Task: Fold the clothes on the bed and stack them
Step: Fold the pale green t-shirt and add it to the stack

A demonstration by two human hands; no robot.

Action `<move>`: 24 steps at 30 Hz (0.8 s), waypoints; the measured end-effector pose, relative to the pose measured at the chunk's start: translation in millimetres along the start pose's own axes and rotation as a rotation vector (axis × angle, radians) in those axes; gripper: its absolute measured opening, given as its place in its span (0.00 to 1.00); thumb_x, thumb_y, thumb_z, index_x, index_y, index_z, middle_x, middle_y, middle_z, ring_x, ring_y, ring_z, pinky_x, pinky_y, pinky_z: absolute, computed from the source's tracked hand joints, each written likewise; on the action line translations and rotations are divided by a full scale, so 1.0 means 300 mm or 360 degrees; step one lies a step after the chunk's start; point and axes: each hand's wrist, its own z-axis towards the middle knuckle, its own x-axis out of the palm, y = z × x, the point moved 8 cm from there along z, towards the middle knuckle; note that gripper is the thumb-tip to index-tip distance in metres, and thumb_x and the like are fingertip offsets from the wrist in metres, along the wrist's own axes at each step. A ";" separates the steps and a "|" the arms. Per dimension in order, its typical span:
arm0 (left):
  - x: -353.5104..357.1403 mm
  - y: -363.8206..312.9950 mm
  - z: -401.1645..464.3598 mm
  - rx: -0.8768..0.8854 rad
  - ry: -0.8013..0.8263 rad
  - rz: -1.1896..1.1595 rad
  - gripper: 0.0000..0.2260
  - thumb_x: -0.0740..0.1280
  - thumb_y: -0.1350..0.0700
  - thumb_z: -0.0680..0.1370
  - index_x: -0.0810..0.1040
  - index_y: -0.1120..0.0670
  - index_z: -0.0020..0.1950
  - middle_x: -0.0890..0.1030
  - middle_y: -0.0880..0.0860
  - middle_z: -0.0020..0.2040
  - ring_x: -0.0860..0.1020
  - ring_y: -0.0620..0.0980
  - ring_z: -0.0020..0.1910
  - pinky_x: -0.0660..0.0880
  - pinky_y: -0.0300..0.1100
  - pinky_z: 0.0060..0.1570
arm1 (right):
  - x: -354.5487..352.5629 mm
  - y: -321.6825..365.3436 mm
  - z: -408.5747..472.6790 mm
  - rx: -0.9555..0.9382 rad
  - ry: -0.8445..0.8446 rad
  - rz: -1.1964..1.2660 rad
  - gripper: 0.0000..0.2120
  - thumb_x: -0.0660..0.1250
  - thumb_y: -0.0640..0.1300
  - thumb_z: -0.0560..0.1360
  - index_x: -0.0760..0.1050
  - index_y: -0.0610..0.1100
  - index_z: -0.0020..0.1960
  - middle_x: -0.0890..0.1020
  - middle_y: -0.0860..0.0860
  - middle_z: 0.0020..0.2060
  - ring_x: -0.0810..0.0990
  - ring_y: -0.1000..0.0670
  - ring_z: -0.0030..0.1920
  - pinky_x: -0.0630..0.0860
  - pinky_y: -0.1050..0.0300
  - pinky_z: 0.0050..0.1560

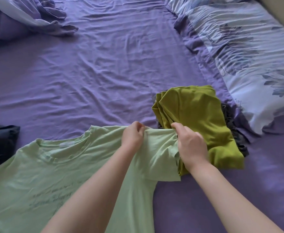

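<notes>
Clothes on the bed, three lots. Item one: pale green T-shirt (42, 174), spread front-up on the purple sheet (90, 68) at the near left, round neck toward the far side, one short sleeve reaching right. A pale tag patch shows inside the neck; nothing on it can be read. Dark script runs in slanted lines across the chest, too blurred and small to make out. The sleeve's upper edge is held at two places: left hand (133, 134), fingers curled and pinching the fabric near the shoulder seam; right hand (191, 145), fingers curled round the bunched sleeve end. The two hands are near each other, with a short span of cloth between them. Item two: olive green garment (195, 118), folded, lying on top of a dark grey garment (230, 121) whose edge shows along its right side; this stack sits just right of the hands, and the right hand overlaps its near left edge. Item three: dark navy cloth (0, 142), unfolded, at the left border beside the T-shirt. Bedding: crumpled purple quilt (28, 15) at far left, floral pale blue pillow (249, 52) at far right.
</notes>
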 end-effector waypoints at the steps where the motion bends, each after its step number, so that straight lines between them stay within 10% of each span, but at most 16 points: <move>1: 0.013 -0.006 -0.039 -0.0003 0.0090 -0.0238 0.12 0.62 0.56 0.80 0.74 0.56 0.63 0.78 0.55 0.61 0.75 0.53 0.60 0.71 0.44 0.59 | -0.002 0.008 0.004 -0.0002 0.0016 0.0004 0.21 0.60 0.28 0.74 0.75 0.42 0.64 0.81 0.44 0.42 0.77 0.37 0.39 0.69 0.50 0.43; 6: -0.018 0.002 -0.254 -0.0010 0.0085 -0.0996 0.09 0.60 0.51 0.82 0.79 0.50 0.56 0.80 0.47 0.53 0.77 0.48 0.56 0.75 0.41 0.53 | -0.007 0.128 0.014 -0.0135 0.0078 0.0399 0.14 0.61 0.33 0.78 0.76 0.41 0.61 0.83 0.42 0.46 0.80 0.38 0.45 0.73 0.48 0.47; 9: 0.012 0.047 -0.340 -0.0364 0.0538 -0.1545 0.23 0.53 0.36 0.78 0.79 0.48 0.57 0.84 0.48 0.50 0.81 0.47 0.50 0.76 0.42 0.46 | 0.027 0.211 0.006 0.0021 0.0110 0.0807 0.12 0.60 0.37 0.79 0.77 0.43 0.59 0.83 0.46 0.48 0.80 0.45 0.50 0.72 0.57 0.50; 13: -0.049 0.181 -0.351 -0.0599 0.0575 -0.2073 0.34 0.53 0.31 0.73 0.74 0.54 0.66 0.84 0.54 0.47 0.81 0.53 0.46 0.74 0.47 0.46 | 0.207 0.404 -0.075 0.0233 0.0834 0.1365 0.17 0.57 0.41 0.81 0.68 0.48 0.69 0.76 0.49 0.59 0.79 0.48 0.58 0.73 0.51 0.62; 18: -0.112 0.325 -0.309 -0.0775 0.0427 -0.1822 0.23 0.64 0.44 0.77 0.76 0.59 0.65 0.81 0.60 0.57 0.81 0.56 0.54 0.79 0.49 0.50 | 0.219 0.305 -0.177 0.0256 0.0342 0.0758 0.19 0.64 0.42 0.77 0.71 0.44 0.67 0.76 0.49 0.62 0.72 0.48 0.63 0.64 0.61 0.60; 20: -0.130 0.365 -0.281 -0.0843 0.0238 -0.1679 0.22 0.69 0.49 0.76 0.74 0.59 0.66 0.80 0.60 0.59 0.79 0.58 0.57 0.76 0.51 0.57 | 0.267 0.299 -0.250 0.0147 0.0420 0.0523 0.25 0.69 0.50 0.74 0.69 0.44 0.69 0.73 0.49 0.65 0.67 0.47 0.67 0.61 0.58 0.66; 24: -0.146 0.367 -0.245 -0.0640 0.0127 -0.1103 0.07 0.67 0.61 0.77 0.76 0.56 0.54 0.80 0.55 0.50 0.79 0.54 0.45 0.73 0.39 0.37 | 0.375 0.377 -0.379 -0.0220 0.0732 -0.0033 0.40 0.74 0.49 0.66 0.62 0.51 0.74 0.63 0.48 0.73 0.62 0.48 0.73 0.64 0.50 0.68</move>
